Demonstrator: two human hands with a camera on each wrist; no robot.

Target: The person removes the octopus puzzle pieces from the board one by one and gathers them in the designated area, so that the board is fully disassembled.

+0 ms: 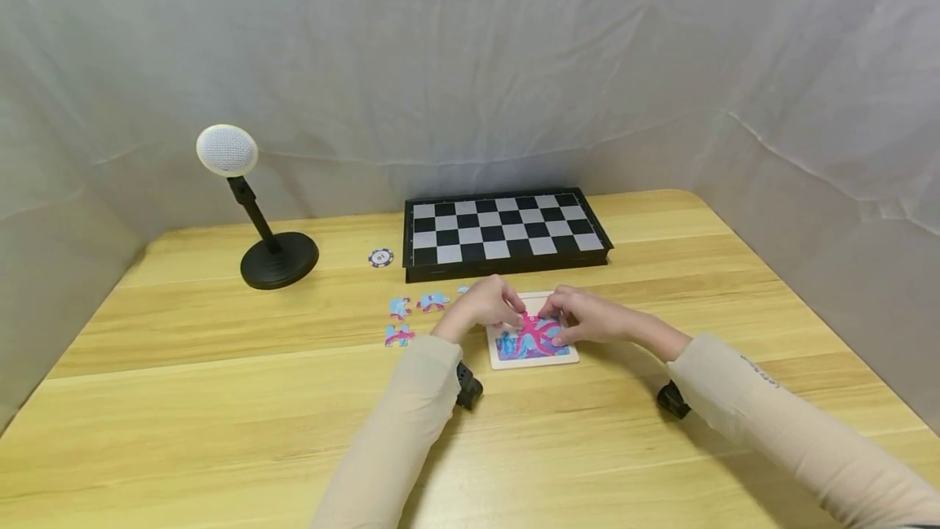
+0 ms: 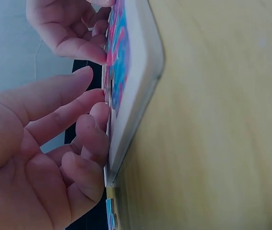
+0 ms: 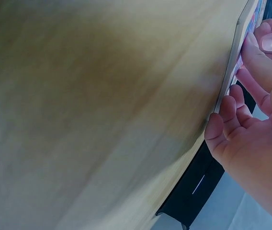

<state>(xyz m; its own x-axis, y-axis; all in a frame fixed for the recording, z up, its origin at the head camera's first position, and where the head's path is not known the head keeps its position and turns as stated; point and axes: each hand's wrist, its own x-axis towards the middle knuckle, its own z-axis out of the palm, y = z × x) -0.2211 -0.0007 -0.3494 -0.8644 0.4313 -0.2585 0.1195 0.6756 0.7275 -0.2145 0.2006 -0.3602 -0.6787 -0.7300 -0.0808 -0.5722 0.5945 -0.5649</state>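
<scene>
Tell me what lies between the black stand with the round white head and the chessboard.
A blue-and-white chip lies on the table between the stand and the chessboard, as the head view shows.

Smooth puzzle tray (image 2: 141, 55), wooden tabletop (image 1: 220, 423), creased cloth (image 1: 455, 80)

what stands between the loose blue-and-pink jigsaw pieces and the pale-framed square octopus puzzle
In the head view, the left hand and beige cloth sleeve lie between the pieces and the puzzle; nothing else visible.
</scene>
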